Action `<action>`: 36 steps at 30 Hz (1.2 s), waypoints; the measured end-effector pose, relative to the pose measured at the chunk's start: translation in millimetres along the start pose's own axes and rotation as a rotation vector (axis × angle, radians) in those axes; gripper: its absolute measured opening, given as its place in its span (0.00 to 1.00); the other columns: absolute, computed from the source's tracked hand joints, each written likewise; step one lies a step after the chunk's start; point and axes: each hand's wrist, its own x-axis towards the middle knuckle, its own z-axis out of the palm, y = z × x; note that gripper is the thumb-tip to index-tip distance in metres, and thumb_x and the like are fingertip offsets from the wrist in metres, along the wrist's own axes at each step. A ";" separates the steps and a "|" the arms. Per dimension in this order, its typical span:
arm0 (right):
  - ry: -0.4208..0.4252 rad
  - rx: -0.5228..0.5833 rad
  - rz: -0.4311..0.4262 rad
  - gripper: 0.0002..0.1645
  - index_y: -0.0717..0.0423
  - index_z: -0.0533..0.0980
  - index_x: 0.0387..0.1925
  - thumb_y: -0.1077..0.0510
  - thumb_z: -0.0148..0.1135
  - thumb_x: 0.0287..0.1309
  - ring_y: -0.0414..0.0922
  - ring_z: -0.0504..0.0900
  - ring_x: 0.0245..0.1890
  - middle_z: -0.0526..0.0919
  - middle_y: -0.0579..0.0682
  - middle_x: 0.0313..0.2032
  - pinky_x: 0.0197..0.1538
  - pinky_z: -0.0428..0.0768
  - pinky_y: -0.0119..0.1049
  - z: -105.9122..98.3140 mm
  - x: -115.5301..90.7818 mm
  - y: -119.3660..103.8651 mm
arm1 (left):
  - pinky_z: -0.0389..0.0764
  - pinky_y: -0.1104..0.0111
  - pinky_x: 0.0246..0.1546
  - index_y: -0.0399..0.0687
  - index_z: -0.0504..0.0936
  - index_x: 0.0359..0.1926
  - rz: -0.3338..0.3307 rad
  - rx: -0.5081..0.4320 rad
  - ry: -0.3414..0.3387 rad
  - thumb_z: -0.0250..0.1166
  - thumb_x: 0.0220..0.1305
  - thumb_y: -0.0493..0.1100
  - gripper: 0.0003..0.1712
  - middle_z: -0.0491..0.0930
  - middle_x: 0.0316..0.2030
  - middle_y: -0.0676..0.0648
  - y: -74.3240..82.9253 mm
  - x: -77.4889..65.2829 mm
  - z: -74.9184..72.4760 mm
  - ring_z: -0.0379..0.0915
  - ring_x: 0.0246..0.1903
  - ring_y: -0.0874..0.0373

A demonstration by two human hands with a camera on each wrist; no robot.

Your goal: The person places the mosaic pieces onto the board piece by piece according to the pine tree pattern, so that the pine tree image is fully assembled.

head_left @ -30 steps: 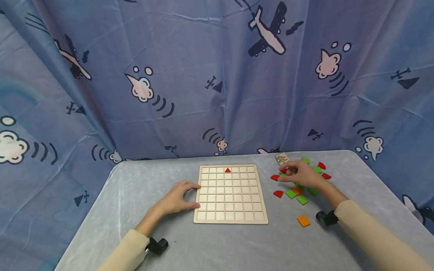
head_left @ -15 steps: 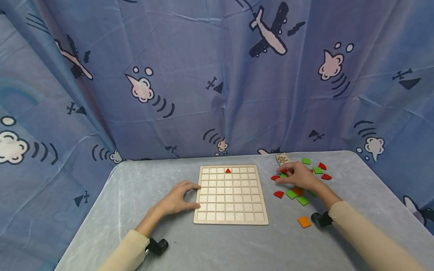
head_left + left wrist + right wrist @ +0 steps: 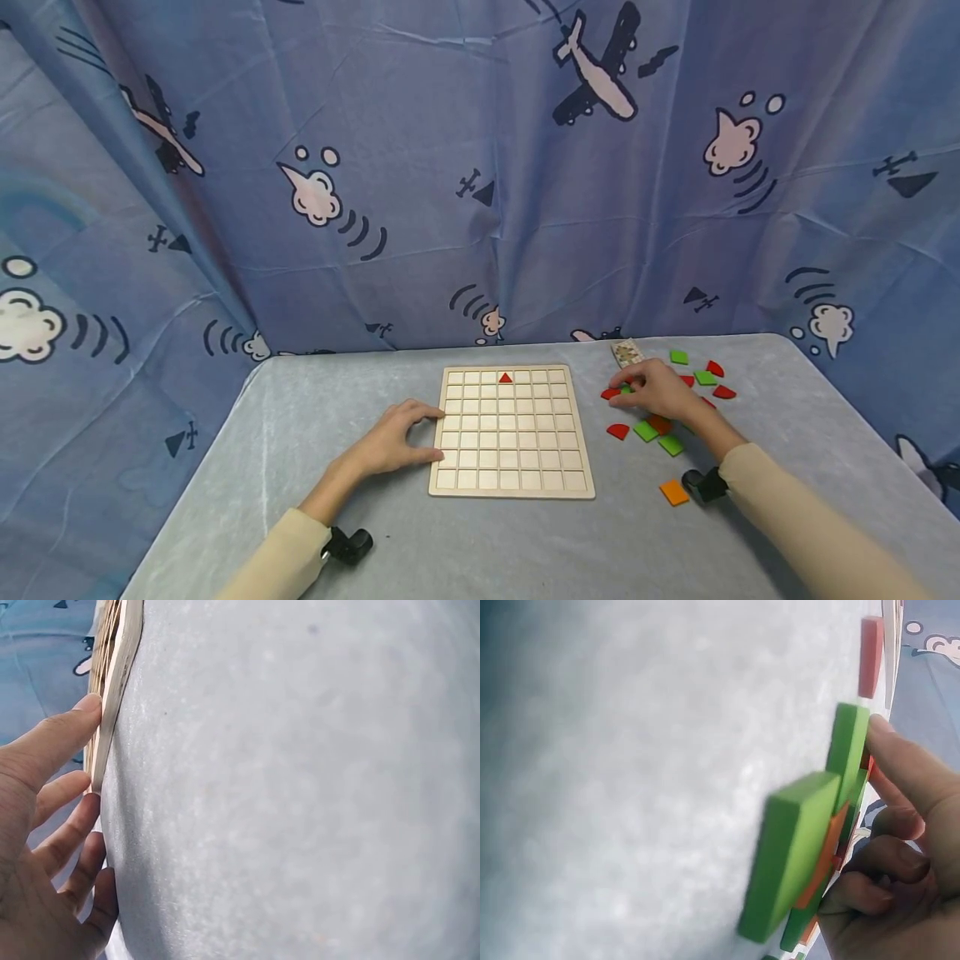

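A pale wooden board (image 3: 437, 475) with a square grid lies mid-table; one red triangle piece (image 3: 506, 378) sits in its far row. Along the board's left edge, thumb and index fingertips of my left hand (image 3: 393, 437) rest apart, touching the rim, the other fingers loosely bent. To the right, my right hand (image 3: 660, 390) is low over scattered pieces, thumb and index spread. A red quarter-round piece (image 3: 611, 394) and a green square tile (image 3: 627, 389) show at the gap between those two fingers. The right wrist view shows its other fingers curled, with a green tile (image 3: 795, 847) near the camera.
An orange tile (image 3: 674, 493) lies apart, near the right wrist. Green tiles (image 3: 671, 446) and red quarter-rounds (image 3: 618, 432) lie around the right hand. Behind it is a small patterned card (image 3: 627, 352). A blue printed curtain (image 3: 420, 192) hangs beyond the table's far edge.
My right hand has shifted slightly left among the pieces, and a red piece by its index fingertip is now covered. The left hand and board stay put.
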 end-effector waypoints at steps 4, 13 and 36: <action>0.009 -0.004 0.009 0.14 0.61 0.86 0.40 0.61 0.79 0.52 0.46 0.65 0.17 0.63 0.45 0.15 0.21 0.61 0.33 0.8 -0.5 -0.3 | 0.70 0.48 0.56 0.45 0.80 0.62 0.003 -0.001 0.000 0.79 0.57 0.51 0.34 0.77 0.55 0.45 0.8 0.1 -0.2 0.71 0.55 0.46; 0.010 0.015 -0.007 0.13 0.63 0.85 0.40 0.63 0.78 0.53 0.45 0.64 0.16 0.63 0.45 0.15 0.21 0.61 0.33 -1.1 -3.6 -1.2 | 0.70 0.48 0.56 0.44 0.80 0.62 0.006 0.001 0.000 0.79 0.57 0.50 0.34 0.77 0.55 0.44 1.5 -0.2 0.3 0.71 0.55 0.45; 0.054 0.122 -0.096 0.11 0.59 0.86 0.41 0.60 0.77 0.56 0.51 0.73 0.35 0.80 0.53 0.35 0.34 0.73 0.35 0.2 -6.3 -2.4 | 0.70 0.49 0.57 0.44 0.80 0.62 0.008 0.001 -0.001 0.79 0.57 0.51 0.35 0.77 0.55 0.45 0.1 0.3 1.1 0.71 0.55 0.45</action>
